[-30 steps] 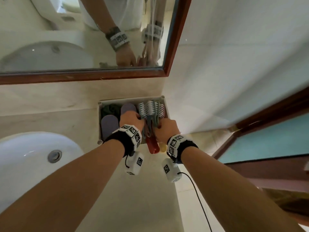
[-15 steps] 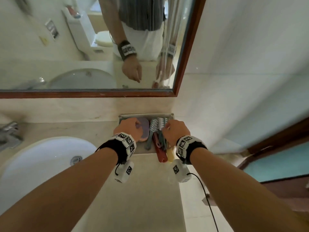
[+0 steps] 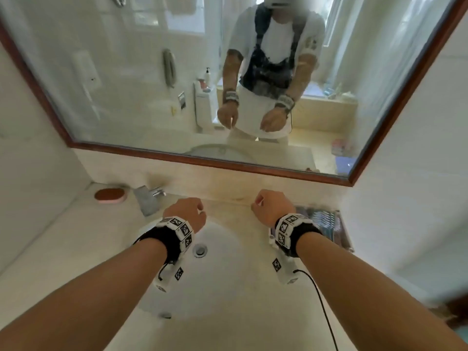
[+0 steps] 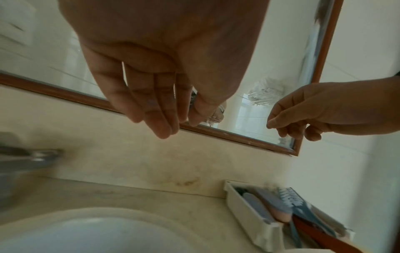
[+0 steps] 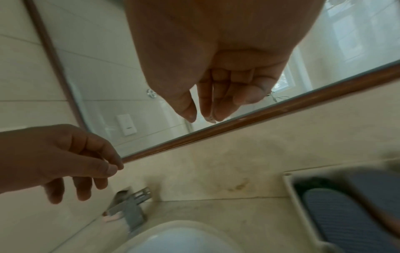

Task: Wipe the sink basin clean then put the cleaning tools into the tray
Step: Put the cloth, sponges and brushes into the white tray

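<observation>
Presently I note both my left hand (image 3: 186, 214) and right hand (image 3: 272, 207) loosely curled and empty above the sink basin (image 3: 228, 249), brushes (image 4: 291, 198) lying in the tray (image 4: 249, 212) beside my right wrist, where one long handle overhanging the end might tip out if knocked.

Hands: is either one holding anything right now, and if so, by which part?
Nothing is held. The left hand and right hand both hang empty with loosely curled fingers above the sink; the brushes lie in the tray.
</observation>
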The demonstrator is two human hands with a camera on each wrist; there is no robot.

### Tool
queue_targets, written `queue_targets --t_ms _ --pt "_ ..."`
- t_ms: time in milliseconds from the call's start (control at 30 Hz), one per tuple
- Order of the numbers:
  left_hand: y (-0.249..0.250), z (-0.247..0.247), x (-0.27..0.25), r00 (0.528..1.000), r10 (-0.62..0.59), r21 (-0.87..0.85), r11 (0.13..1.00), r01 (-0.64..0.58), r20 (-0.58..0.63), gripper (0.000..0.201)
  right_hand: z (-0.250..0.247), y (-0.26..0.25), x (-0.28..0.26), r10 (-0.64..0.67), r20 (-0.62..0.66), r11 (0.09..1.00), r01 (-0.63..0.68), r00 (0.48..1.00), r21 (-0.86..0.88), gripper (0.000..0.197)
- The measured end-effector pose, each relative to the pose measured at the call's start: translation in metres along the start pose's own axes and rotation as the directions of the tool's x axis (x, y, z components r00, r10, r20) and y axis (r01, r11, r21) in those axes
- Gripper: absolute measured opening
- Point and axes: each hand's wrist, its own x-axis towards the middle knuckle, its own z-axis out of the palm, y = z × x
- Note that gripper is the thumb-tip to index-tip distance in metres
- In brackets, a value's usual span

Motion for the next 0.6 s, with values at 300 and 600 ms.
queue_targets --t_ms 300,600 --pt "-0.211 -0.056 -0.021 0.989 -0.144 0.010 0.990 0.144 -0.014 0.026 0.098 -0.212 -0.004 -0.194 0.087 0.981 0.194 0.977 0.004 0.018" --pt "-0.312 -0.048 0.018 0.969 -0.247 -0.054 0.967 0.248 0.020 0.021 0.169 -0.304 0.041 -0.267 0.219 0.956 0.286 0.938 -0.060 0.021"
